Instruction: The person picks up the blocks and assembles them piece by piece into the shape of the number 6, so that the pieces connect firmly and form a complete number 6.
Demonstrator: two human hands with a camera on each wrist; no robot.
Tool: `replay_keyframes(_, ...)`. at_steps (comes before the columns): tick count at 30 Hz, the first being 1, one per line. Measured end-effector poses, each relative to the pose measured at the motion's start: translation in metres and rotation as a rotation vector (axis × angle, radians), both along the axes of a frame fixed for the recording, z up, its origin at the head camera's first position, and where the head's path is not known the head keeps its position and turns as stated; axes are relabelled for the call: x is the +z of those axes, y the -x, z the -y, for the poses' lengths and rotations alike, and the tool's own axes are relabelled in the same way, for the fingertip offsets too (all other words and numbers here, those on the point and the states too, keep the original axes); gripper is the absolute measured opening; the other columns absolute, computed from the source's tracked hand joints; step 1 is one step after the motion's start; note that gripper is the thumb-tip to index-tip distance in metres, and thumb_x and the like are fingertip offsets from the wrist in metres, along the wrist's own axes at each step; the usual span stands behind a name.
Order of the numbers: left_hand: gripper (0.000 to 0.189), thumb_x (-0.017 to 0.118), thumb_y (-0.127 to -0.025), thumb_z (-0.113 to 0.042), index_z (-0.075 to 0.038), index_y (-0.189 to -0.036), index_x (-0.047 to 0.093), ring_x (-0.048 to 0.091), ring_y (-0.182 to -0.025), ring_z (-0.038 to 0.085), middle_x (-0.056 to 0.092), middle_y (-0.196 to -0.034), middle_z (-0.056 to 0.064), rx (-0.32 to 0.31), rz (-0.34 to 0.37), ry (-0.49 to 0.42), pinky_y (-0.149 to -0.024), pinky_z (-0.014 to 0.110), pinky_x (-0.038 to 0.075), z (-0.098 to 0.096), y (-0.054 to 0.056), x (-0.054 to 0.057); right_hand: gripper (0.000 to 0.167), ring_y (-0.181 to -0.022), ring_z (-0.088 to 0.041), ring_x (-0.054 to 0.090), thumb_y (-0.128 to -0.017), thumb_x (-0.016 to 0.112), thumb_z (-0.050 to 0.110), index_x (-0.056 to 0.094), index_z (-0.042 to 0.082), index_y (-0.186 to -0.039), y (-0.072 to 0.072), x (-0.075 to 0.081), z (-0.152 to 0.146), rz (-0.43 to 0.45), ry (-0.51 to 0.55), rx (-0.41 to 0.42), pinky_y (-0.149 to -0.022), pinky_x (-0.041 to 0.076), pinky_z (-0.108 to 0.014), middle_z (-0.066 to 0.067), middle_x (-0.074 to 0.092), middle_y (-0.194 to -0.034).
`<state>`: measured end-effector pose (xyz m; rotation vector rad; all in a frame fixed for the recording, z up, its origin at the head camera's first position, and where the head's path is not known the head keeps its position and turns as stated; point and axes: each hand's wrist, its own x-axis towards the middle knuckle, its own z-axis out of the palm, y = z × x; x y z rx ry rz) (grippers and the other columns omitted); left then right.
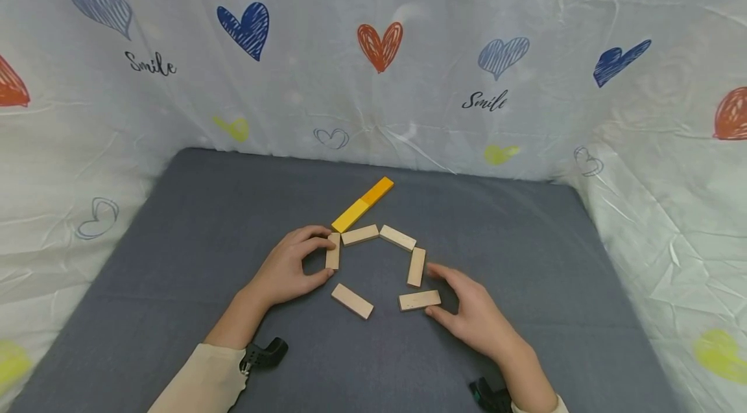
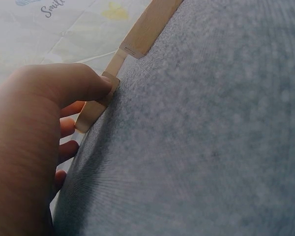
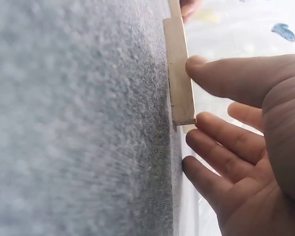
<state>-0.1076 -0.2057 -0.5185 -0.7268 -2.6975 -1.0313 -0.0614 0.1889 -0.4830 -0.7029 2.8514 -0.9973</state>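
Between thumb and fingertips, my left hand pinches an upright-lying pale wooden block at the left of an arc of blocks. In the left wrist view the thumb lies against a block's end. My right hand is beside the lower right wooden block, its thumb at the near edge and its fingers loosely spread. The right wrist view has that thumb at the block's edge. Two yellow blocks, end to end, slant away from the arc's upper left.
More pale blocks form the arc: two at the top and one at the right. Another block lies at the lower left, apart from the others. A grey cloth covers the table, with a white heart-printed curtain behind.
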Motion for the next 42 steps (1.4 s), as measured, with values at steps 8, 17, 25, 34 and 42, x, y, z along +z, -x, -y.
replay_keyframes(8,0.043,0.091,-0.09,-0.03,-0.021,-0.13,0.077,0.057,-0.139,0.03,0.062,-0.149,0.0,-0.001,-0.005,0.0,-0.115,0.058,0.046,-0.0003,-0.0001,-0.0001,0.08,-0.126,-0.019,0.069,-0.084,0.096,0.007,0.059,0.01,-0.155,-0.0044,-0.004,-0.0009,-0.005,0.025,0.006,-0.11,0.054,-0.051,0.008,0.074,-0.126)
replay_keyframes(17,0.043,0.091,-0.09,-0.03,-0.021,-0.13,0.077,0.057,-0.139,0.03,0.062,-0.149,0.0,-0.001,-0.004,-0.004,-0.115,0.058,0.046,-0.0009,-0.0006,0.0002,0.077,-0.12,-0.017,0.072,-0.084,0.094,0.001,0.061,0.01,-0.153,-0.0059,-0.0041,0.0007,-0.034,0.03,0.024,-0.105,0.058,-0.049,0.009,0.076,-0.121)
replay_keyframes(25,0.043,0.091,-0.09,-0.03,-0.021,-0.13,0.077,0.057,-0.139,0.03,0.062,-0.149,0.001,-0.004,-0.006,-0.005,-0.115,0.058,0.046,-0.0009,-0.001,0.0007,0.074,-0.118,-0.016,0.072,-0.084,0.093,-0.002,0.063,0.01,-0.15,-0.006,-0.0057,-0.0003,-0.064,0.036,0.038,-0.102,0.059,-0.049,0.009,0.076,-0.118)
replay_keyframes(34,0.043,0.091,-0.091,-0.03,-0.021,-0.13,0.077,0.056,-0.139,0.03,0.061,-0.149,0.0,-0.001,0.0,-0.003,-0.115,0.058,0.046,-0.0009,-0.0009,0.0004,0.073,-0.116,-0.016,0.072,-0.083,0.094,-0.002,0.065,0.01,-0.149,-0.006,-0.0058,-0.0007,-0.078,0.029,0.042,-0.102,0.06,-0.049,0.01,0.076,-0.116)
replay_keyframes(42,0.043,0.09,-0.09,-0.03,-0.021,-0.13,0.077,0.056,-0.139,0.03,0.061,-0.149,0.001,-0.001,0.003,0.002,-0.115,0.058,0.046,-0.0005,0.0,0.0007,0.072,-0.116,-0.014,0.071,-0.082,0.094,-0.002,0.067,0.012,-0.147,-0.0059,-0.0039,-0.0005,-0.094,0.029,0.04,-0.1,0.06,-0.047,0.012,0.074,-0.116)
